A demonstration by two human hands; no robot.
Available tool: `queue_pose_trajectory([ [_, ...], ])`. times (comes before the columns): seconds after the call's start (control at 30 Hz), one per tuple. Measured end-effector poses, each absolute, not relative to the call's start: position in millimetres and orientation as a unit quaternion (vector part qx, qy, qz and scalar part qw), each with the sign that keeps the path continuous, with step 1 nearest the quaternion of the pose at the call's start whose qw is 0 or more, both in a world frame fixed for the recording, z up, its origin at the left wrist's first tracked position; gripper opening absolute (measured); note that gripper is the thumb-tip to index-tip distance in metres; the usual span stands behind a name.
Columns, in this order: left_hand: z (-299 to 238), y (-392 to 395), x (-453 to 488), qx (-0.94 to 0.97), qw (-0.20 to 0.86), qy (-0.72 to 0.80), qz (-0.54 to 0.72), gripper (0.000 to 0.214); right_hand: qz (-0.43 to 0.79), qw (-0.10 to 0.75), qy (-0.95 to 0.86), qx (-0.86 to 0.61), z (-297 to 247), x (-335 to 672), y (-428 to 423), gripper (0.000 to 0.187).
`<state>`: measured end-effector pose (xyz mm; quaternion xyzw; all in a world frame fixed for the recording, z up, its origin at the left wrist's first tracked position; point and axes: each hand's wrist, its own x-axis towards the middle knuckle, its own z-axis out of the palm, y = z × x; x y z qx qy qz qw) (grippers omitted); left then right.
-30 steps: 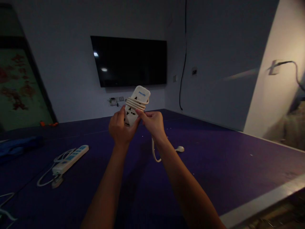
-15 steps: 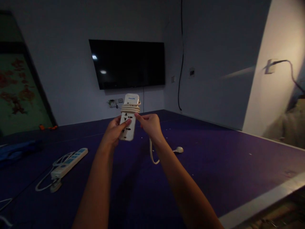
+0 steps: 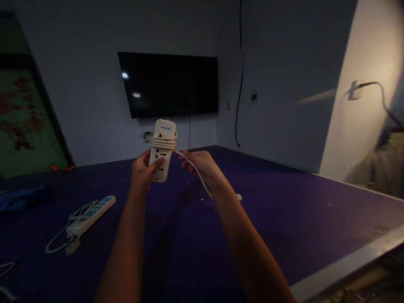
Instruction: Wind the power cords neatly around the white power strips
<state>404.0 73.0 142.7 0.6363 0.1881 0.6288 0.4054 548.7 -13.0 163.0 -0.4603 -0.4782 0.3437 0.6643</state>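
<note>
My left hand [image 3: 142,169] grips a white Philips power strip [image 3: 161,148], held upright in front of me, thumb across its sockets. Its white cord [image 3: 192,167] is wound in several turns round the strip's upper part. A free length runs down to the right through the closed fingers of my right hand [image 3: 202,163], just right of the strip. The cord's plug [image 3: 239,196] lies on the purple floor mat [image 3: 284,219] behind my right forearm.
A second power strip with blue switches [image 3: 91,212] and its looped cord lies on the mat at the left. A blue cloth [image 3: 19,198] lies further left. A dark wall-mounted TV [image 3: 168,84] hangs ahead. A pale border strip [image 3: 347,261] edges the mat at the right.
The strip has turned from tilted to upright and shifted left. My right hand has moved away to the strip's right, pulling the free cord taut instead of letting it hang in a loop.
</note>
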Motion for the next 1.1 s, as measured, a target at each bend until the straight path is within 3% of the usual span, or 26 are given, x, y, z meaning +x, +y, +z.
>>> queue_pose_trajectory([
  [0.23,141,79,393,0.663,0.386,0.176,0.617,0.062,0.367,0.705,-0.459,-0.398,163,541,-12,0.015],
  [0.53,142,76,398,0.651,0.374,0.162,0.641,0.057,0.322,0.717,-0.495,-0.369,160,534,-12,0.015],
  [0.77,132,78,416,0.662,0.151,0.209,0.704,0.047,0.348,0.682,-0.514,-0.386,157,518,-11,0.015],
  [0.9,118,75,426,0.652,0.014,0.245,0.717,0.053,0.338,0.691,-0.509,-0.386,156,510,-12,0.013],
  [1.1,102,70,439,0.645,-0.129,0.274,0.701,0.052,0.276,0.711,-0.501,-0.410,149,506,-8,0.036],
])
